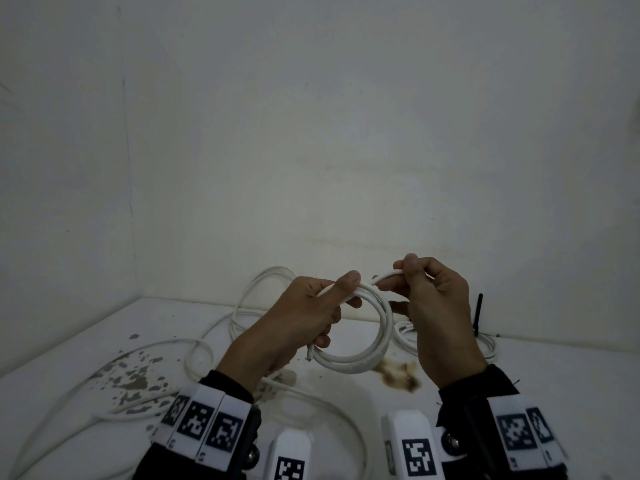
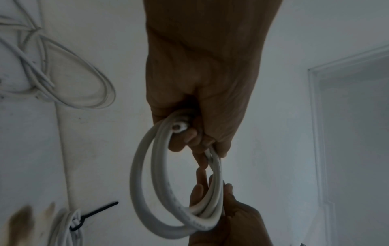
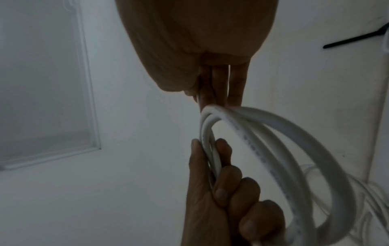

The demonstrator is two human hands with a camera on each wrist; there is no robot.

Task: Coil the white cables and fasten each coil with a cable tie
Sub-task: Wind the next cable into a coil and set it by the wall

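Three turns, or thereabouts, are showing in the white coil (image 1: 360,355), which is hanging in the air between both hands above the table (image 1: 554,368); blur is making the count uncertain. Left hand (image 1: 298,323) is gripping the coil's left side, thumb pressing on top, fingers curling under, with the cut end (image 2: 179,127) poking out by the fist. Right hand (image 1: 433,306) is pinching the upper strand between thumb and fingertips.

Cable is looking light but springy, holding its round shape; judging by that, the loops will be wanting to spring open, so the safest hold is where the strands are crossing.

One finished bundle (image 2: 67,228) is lying at far right wearing one black cable tie (image 2: 99,209). Loose white cables (image 1: 214,341), count unclear, are sprawling on the left.
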